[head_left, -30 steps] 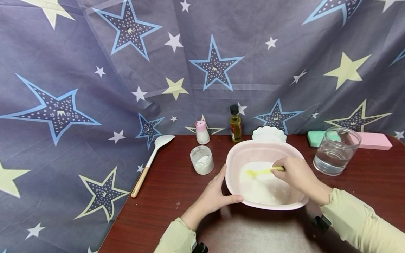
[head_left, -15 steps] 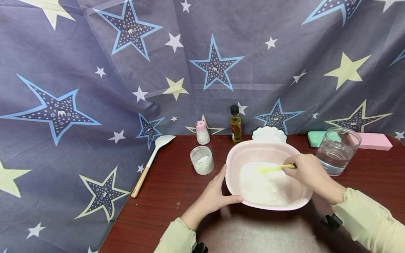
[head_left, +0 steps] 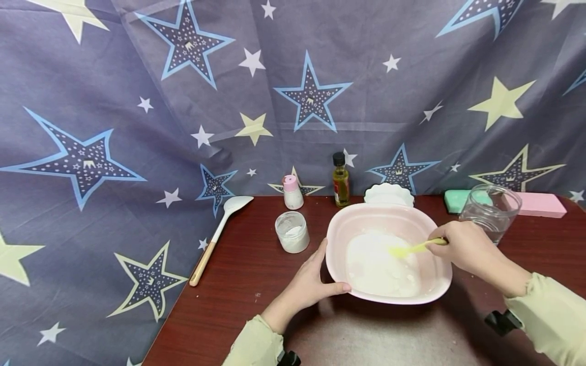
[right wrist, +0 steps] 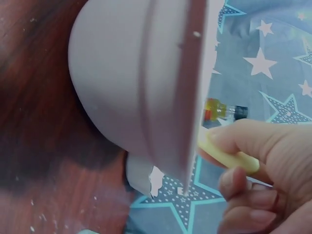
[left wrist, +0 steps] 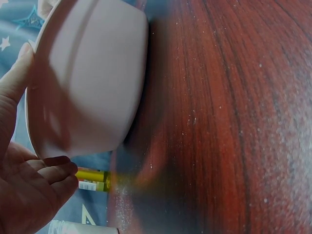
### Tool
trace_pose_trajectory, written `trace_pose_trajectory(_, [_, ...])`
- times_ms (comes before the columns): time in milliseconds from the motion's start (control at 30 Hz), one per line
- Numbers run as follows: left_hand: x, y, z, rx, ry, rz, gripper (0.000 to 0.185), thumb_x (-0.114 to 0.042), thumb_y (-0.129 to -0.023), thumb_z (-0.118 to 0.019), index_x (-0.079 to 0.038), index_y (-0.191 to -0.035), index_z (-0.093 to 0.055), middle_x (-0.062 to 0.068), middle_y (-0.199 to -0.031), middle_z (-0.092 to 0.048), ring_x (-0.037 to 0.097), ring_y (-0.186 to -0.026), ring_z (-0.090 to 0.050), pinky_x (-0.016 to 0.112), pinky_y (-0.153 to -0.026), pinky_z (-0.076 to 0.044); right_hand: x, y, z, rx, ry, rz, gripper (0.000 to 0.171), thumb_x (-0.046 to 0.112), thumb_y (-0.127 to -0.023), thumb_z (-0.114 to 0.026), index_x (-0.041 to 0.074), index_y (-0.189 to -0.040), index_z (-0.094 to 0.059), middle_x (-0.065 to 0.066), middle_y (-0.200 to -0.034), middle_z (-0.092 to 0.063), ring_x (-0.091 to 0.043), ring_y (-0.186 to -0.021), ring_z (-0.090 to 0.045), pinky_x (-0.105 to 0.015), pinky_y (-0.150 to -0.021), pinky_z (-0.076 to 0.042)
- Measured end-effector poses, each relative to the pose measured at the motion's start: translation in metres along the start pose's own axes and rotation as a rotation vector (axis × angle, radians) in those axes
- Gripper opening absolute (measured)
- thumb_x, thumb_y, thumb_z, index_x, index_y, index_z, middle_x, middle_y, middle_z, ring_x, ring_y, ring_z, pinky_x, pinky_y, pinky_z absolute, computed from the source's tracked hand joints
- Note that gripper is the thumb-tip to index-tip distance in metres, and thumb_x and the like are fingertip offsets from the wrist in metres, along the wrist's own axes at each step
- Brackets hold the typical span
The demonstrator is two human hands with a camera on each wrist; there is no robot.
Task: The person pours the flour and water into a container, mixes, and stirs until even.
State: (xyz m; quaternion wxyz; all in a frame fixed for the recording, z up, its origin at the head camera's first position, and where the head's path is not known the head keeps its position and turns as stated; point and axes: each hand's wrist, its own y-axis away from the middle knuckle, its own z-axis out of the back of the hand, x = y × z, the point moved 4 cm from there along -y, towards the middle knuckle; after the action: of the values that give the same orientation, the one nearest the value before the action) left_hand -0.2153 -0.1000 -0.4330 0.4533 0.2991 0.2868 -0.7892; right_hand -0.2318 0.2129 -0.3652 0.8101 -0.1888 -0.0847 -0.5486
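Head view first: we are looking down on a dark red wood-grain surface (head_left: 238, 274) backed by a grey-blue cloth (head_left: 137, 101) printed with stars. At the centre sits a pink plastic bowl (head_left: 339, 239), rounded-square with a broad rim, holding a mound of white powder (head_left: 375, 264). Our left hand (head_left: 311, 284) presses against the bowl's near-left wall, fingers straight along the side and thumb hooked over the rim. Our right hand (head_left: 467, 246) is curled round the handle of a small yellow spoon (head_left: 412, 249), whose tip rests in the powder at the bowl's right side.

Around the bowl it is crowded. Just left of it stands a small clear jar (head_left: 292, 231) with white powder inside. Behind that we see a white shaker bottle with a pink cap (head_left: 292, 192), an oil bottle (head_left: 341, 180) with a black cap and golden liquid, and a white scalloped dish (head_left: 389, 193) touching or nearly touching the bowl's far rim. A clear glass jar (head_left: 492, 206) stands to the right, partly hidden behind our right hand. Behind it lie a green block (head_left: 453, 199) and a pink block (head_left: 542, 203). Far left, a white ladle with a wooden handle (head_left: 220, 231) lies over the surface's edge against the cloth.

Left wrist view shows the bowl's smooth matte underside (left wrist: 87, 78) and white specks dusted over the wood grain.
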Motion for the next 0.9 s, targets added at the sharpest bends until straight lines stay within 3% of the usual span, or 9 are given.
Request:
trace_pose_trajectory(633, [0.000, 0.000, 0.000, -0.004, 0.004, -0.014, 0.112, -0.042, -0.073, -0.085, -0.009, -0.156, -0.019, 0.010, -0.157, -0.029, 0.020, -0.141, -0.031, 0.045, -0.111, -0.031, -0.002, 0.009, 0.014, 0.111, 0.011, 0.048, 0.010, 0.012, -0.073, -0.081, 0.017, -0.070, -0.074, 0.016, -0.058, -0.052, -0.006, -0.055, -0.038, -0.024, -0.051, -0.033])
trace_pose_trajectory(900, [-0.002, -0.001, 0.000, -0.001, 0.001, -0.020, 0.111, -0.041, -0.073, -0.085, -0.010, -0.156, -0.019, 0.010, -0.156, -0.031, 0.020, -0.140, -0.033, 0.045, -0.111, -0.031, -0.001, 0.011, 0.011, 0.191, -0.028, 0.096, 0.016, 0.015, -0.073, -0.081, 0.025, -0.067, -0.070, 0.018, -0.057, -0.047, -0.001, -0.054, -0.037, -0.022, -0.051, -0.032])
